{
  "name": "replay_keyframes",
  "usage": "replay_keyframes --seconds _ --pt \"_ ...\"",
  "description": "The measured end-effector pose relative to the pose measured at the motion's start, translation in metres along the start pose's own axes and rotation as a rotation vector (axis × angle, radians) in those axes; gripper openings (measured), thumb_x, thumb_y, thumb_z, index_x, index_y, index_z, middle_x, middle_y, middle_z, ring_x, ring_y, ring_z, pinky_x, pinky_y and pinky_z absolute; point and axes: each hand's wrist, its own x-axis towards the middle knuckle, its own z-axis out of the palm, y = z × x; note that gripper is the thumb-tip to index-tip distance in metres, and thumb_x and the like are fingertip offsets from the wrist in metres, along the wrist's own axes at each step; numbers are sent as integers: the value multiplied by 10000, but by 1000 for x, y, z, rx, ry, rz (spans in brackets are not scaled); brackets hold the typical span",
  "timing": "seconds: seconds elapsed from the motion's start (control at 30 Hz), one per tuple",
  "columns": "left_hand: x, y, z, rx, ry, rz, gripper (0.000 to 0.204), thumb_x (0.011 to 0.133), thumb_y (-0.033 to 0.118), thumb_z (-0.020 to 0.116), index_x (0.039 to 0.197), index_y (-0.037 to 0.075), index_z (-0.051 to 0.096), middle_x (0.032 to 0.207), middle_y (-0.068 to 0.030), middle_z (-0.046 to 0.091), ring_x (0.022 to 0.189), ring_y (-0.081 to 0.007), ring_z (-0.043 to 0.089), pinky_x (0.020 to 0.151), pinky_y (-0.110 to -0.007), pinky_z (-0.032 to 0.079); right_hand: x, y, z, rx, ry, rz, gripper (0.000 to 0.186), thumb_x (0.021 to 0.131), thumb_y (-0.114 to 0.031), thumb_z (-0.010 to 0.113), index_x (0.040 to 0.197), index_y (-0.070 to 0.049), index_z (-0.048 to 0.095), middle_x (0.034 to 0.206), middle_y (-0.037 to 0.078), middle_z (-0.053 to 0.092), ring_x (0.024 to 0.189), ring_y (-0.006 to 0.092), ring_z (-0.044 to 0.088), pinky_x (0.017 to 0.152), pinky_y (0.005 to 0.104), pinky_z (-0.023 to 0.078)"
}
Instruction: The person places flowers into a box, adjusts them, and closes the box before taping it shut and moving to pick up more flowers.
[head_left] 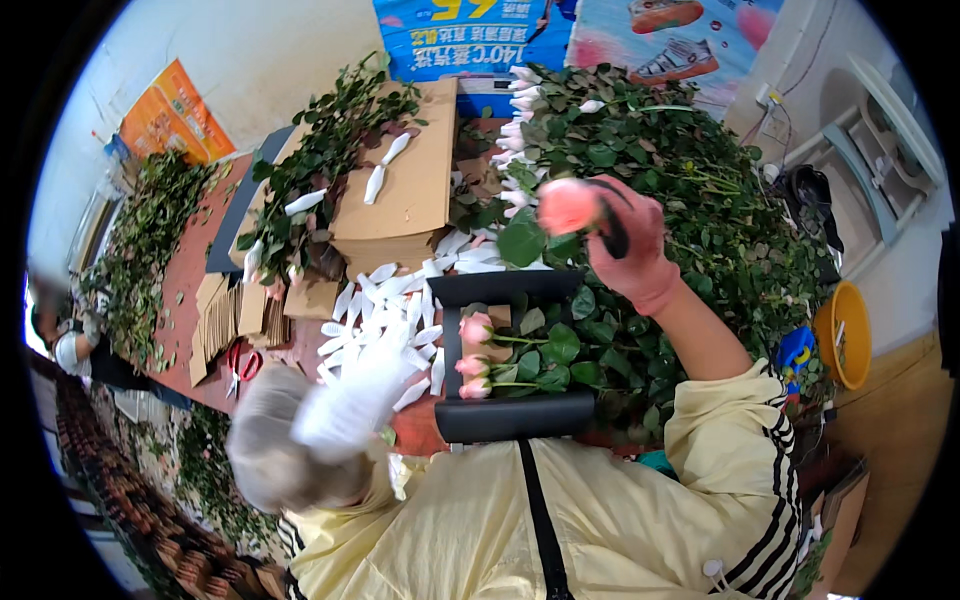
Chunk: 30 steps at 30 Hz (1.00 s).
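Red tabletop; pink-gloved right hand curled round ruffled rose; left hand blurred at white sleeve, grip unclear

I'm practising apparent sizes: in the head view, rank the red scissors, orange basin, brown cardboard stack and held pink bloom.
1. Brown cardboard stack, largest
2. Orange basin
3. Held pink bloom
4. Red scissors

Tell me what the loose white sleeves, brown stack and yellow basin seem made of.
White sleeves: perhaps foam netting, matte; soft, bulging shapes, though the texture is too small to settle it.
Brown stack: likely cardboard, dull; layered edges show.
Yellow basin: probably plastic, smooth; even color and thin rounded rim.
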Motion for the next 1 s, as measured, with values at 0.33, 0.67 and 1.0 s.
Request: replay_keyframes --seconds 0.33,0.67,1.0 --pt "-6 -40 42 94 -84 -684 586 692 167 752 1201 -37 545 1128 -198 595 1050 -306 584 912 -362 452 -17 -15 4 61 77 -27 565 631 -64 778 1146 -21 550 1076 152 615 906 283 611 783 363 466" --pt "79 -19 92 -17 -117 -190 598 578 172 824 1108 -9 617 1031 -167 654 935 -311 642 818 -364 499 -13 -28 13 157 -19 -72 548 578 -32 674 1113 -38 554 1131 154 571 980 338 588 775 425 473" --pt "73 -16 97 -54 -93 -191 502 620 150 798 1076 14 638 1012 -152 661 901 -295 643 804 -359 499 -16 -28 11 108 128 -151 563 565 -22 676 1117 -43 570 1078 155 604 922 334 621 746 412 510"
